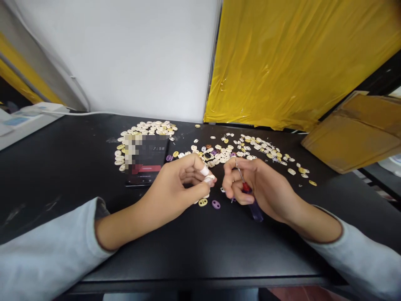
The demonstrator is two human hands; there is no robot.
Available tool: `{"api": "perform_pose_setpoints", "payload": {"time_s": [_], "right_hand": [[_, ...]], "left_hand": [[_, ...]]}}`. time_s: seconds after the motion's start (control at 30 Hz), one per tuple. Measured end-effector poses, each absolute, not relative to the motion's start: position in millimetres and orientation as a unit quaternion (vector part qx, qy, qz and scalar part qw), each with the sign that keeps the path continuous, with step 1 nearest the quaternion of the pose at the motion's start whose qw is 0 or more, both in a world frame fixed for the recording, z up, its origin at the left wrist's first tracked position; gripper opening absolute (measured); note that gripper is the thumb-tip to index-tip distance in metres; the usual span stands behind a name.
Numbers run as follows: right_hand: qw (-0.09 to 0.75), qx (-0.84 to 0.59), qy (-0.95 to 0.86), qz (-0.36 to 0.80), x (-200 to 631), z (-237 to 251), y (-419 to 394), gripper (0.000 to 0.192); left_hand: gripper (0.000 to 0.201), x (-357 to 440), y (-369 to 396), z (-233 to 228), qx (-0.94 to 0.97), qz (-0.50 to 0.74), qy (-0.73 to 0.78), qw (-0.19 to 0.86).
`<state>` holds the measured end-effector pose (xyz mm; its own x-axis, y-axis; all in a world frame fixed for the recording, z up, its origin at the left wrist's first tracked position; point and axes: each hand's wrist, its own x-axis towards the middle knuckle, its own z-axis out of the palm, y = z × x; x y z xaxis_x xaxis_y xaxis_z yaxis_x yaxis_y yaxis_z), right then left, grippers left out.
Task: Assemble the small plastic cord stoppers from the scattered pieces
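**Two hands at work over scattered beads on a black table**

A black table (62, 167) fills the view, backed by a white wall (140, 58) and a yellow plastic sheet (297, 58). A cardboard box (354, 133) sits at the far right edge. A dark phone (147, 165) lies just beyond the left hand, with a heap of cream-coloured pieces (147, 127) behind it and a wider scatter of cream, yellow and purple pieces (250, 148) spread behind the right hand.

The left hand (175, 184) is curled, its taped fingertips (205, 171) pinched together on a small pale piece (210, 179). The right hand (260, 186) is closed around a small tool with a red and purple handle (249, 194), its thin metal tip pointing up between the fingers, near the pinched piece but apart from it. On the table just below and between the hands lie a yellow piece (202, 202) and a purple piece (216, 204), side by side.
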<state>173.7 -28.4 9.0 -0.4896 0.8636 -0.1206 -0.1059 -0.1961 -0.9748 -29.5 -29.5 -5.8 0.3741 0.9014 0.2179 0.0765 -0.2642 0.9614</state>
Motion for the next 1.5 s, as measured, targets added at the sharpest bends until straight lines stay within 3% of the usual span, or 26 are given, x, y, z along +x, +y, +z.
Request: {"api": "perform_pose_setpoints", "payload": {"time_s": [0.1,0.4,0.9,1.2,1.5], "right_hand": [[0.380,-0.350,-0.531,0.671,177.2,10.9,-29.1,0.016],[0.337,-0.386,-0.768,0.383,185.5,8.0,-33.5,0.012],[0.314,-0.421,-0.788,0.321,185.2,6.4,-33.6,0.009],[0.281,-0.432,-0.838,0.182,187.5,8.1,-42.0,0.007],[0.255,-0.422,-0.864,0.104,185.1,1.7,-45.4,0.008]], "left_hand": [[0.011,-29.8,-27.5,-5.8,0.656,0.434,0.368,0.496],[0.008,-33.2,-21.2,-11.3,0.664,0.426,0.357,0.499],[0.018,-38.0,-23.2,-12.2,0.784,0.340,0.350,0.383],[0.018,-39.7,-28.3,-4.4,0.849,0.327,0.332,0.250],[0.017,-39.1,-31.3,-2.0,0.872,0.305,0.325,0.202]]}}
